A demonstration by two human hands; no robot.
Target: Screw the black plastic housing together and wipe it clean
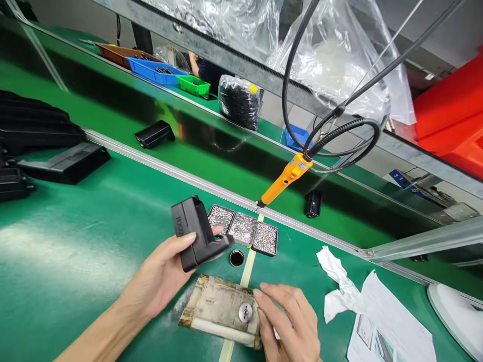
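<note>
Being held above surface point(113, 216), short of far edge: black housing point(191, 229), clamped in left grip point(162, 274). Judged light, stiff, smooth; best taken by sides. Right grip point(290, 317) at pad point(219, 304), closure unclear.

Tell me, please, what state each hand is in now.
Left hand: closed, holding the black housing.
Right hand: partly curled at the worn pad; cannot tell whether it holds anything.
</note>
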